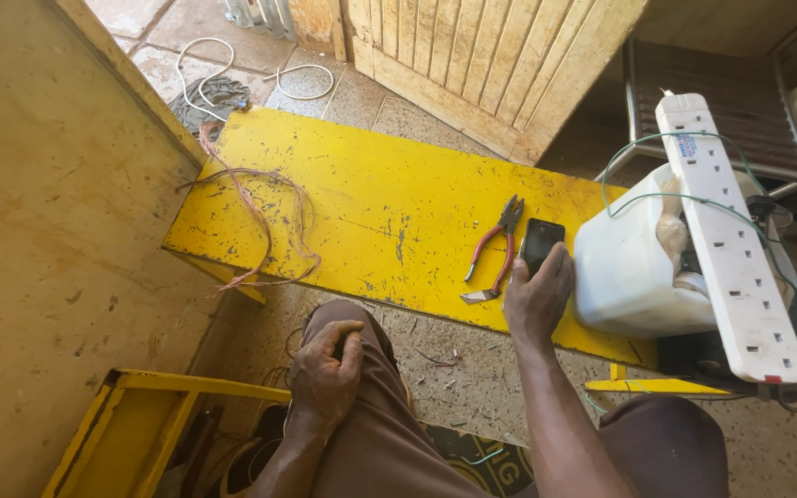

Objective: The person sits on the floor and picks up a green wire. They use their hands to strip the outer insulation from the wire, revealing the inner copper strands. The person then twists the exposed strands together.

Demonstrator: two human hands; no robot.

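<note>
My right hand [537, 300] grips a black phone [540, 243] and holds it just above the yellow board [371, 203], near its front edge. Beside the phone, to its left, lie red-handled pliers [495, 244] and a small metal blade [479, 296]. My left hand [325, 369] rests on my left knee with the fingers curled and nothing in it. A tangle of thin copper-coloured wire [260, 217] lies on the board's left end and hangs over its edge.
A white plastic can [629, 277] with its side cut open stands on the board's right end, a white power strip [731, 240] and green wire [657, 166] on top. A yellow frame [140, 415] stands at lower left. A wooden door [491, 65] and white cable [205, 65] lie beyond.
</note>
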